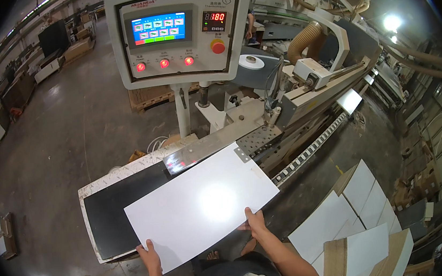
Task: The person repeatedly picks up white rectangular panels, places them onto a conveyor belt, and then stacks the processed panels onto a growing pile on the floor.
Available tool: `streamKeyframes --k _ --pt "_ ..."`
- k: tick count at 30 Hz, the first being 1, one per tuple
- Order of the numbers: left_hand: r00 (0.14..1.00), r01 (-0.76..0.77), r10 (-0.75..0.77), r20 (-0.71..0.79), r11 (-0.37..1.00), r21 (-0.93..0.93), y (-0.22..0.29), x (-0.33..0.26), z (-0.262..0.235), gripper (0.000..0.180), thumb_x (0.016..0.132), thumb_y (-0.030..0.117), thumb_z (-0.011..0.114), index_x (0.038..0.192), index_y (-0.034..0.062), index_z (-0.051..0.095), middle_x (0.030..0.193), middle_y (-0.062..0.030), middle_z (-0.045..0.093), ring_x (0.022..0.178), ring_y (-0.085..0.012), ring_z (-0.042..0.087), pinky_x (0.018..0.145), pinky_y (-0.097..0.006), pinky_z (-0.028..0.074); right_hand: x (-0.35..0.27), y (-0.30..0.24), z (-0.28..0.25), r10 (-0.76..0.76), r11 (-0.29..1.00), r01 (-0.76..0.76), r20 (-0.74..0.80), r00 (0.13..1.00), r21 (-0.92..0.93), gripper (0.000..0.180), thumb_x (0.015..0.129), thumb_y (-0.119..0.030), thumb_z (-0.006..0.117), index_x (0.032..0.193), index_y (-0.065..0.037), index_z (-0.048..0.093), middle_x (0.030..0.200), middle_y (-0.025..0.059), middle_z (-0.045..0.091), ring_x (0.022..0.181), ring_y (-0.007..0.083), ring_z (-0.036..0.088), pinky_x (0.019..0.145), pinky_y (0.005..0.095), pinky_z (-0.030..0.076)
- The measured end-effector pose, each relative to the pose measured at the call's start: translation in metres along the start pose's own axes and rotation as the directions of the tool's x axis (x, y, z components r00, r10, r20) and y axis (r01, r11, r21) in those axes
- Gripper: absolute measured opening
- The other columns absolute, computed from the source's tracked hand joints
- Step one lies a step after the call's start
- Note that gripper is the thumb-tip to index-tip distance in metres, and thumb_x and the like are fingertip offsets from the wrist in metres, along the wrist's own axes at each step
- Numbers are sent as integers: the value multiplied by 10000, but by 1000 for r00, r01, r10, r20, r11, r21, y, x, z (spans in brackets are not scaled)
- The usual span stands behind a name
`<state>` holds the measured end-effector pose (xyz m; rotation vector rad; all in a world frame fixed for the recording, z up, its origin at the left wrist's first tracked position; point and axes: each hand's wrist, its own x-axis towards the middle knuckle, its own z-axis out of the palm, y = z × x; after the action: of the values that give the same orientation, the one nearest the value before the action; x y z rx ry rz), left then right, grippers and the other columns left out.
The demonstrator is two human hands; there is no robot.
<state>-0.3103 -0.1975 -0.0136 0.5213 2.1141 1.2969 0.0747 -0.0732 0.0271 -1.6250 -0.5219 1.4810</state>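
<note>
Now, panel: the white board lies flat on the black feed table, far corner near the metal guide.
Left hand: the left hand pinches the near edge.
Right hand: the right hand clasps the near corner.
Tip: I'd keep it flat and square against the guide, fingers clear of the conveyor track.

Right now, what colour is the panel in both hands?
White, with a glossy glare spot: the panel, clearest in the head view.
</note>
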Motion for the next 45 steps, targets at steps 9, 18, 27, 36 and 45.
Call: streamKeyframes --k 9,18,27,36,45 --pt "993 113 -114 -16 993 -44 23 11 5 424 977 369 603 1143 3 467 1126 -166 562 1040 -246 519 919 -390 437 30 20 -4 119 985 -135 -133 984 -111 445 1012 -240 510 1229 128 384 1017 260 604 774 345 669 590 418 594" --pt "973 229 -227 32 969 -90 43 -22 90 789 986 332 602 1510 -74 173 1519 -253 323 1355 -308 390 1116 -397 323 92 -7 -82 76 986 -92 -119 990 -140 649 956 -326 588 1214 227 370 1182 365 535 1110 441 548 940 436 436" --pt "992 125 -122 32 987 -106 55 -47 186 514 1003 286 576 1347 -66 428 1281 -182 555 1136 -249 532 993 -363 426 174 -31 -155 -50 996 44 -70 996 -81 391 1022 -165 464 1258 56 244 1074 265 549 682 361 687 472 444 617" --pt "995 101 -101 -27 995 26 126 -106 280 338 990 283 592 1124 -18 520 1055 -145 606 970 -211 552 868 -361 466 167 -151 -191 -71 997 71 -24 997 11 365 1025 -222 480 1246 58 405 1003 165 618 709 271 685 470 378 614" --pt "913 303 -239 331 940 -157 132 -103 345 364 971 236 621 1153 -67 536 1066 -149 631 972 -203 581 856 -376 471 130 -143 -217 -60 977 77 -89 994 201 335 1025 -386 502 1089 -58 527 908 117 662 729 223 684 625 381 608"
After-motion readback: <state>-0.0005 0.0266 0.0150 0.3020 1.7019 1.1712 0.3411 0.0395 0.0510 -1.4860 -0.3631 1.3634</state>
